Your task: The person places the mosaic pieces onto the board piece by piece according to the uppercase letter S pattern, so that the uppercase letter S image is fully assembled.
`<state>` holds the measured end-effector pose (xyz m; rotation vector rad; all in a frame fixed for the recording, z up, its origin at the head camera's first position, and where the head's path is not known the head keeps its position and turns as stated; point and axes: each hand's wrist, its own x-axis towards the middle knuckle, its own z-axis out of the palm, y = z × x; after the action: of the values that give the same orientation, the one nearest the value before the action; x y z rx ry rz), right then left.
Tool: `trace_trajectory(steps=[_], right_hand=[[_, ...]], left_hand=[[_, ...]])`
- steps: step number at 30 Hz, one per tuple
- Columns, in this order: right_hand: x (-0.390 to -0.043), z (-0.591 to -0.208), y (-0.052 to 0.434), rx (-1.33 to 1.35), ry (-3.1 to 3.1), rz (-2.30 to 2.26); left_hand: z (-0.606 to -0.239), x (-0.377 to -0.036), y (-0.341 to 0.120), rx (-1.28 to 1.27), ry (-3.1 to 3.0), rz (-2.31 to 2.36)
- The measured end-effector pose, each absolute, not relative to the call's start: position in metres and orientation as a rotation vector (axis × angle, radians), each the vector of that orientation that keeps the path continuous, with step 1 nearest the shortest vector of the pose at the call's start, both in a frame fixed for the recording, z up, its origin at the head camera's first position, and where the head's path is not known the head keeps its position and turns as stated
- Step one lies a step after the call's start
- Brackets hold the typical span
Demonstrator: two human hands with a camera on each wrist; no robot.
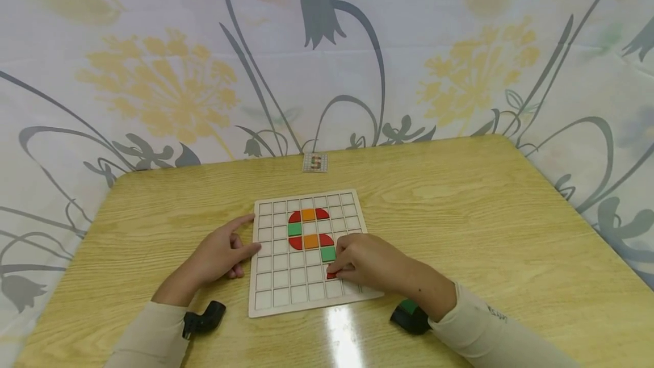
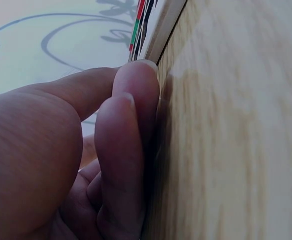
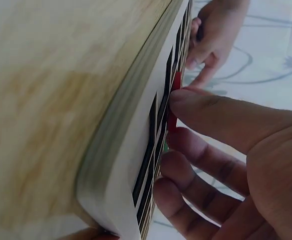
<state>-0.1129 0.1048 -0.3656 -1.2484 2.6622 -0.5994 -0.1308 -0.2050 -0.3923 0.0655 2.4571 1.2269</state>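
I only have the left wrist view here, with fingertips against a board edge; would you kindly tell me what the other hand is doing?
Observer: The right hand rests on the grid board, its fingers pinching a red piece at a cell in the lower right part.
Operator: Thank you. What is already on the board?
Observer: Red, orange and green pieces form a curved figure; a green square sits just above the red piece.
Operator: Is anything else on the table?
Observer: A small pattern card lies at the far edge of the wooden table, beyond the board.
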Motion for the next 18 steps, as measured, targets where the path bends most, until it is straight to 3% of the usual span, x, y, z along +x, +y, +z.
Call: trace_trajectory(steps=[18], right_hand=[[-0.1131, -0.3699, 0.1045, -1.319, 2.691, -0.535]], left_hand=[[-0.3923, -0.1301, -0.2046, 0.061, 2.466, 1.216]])
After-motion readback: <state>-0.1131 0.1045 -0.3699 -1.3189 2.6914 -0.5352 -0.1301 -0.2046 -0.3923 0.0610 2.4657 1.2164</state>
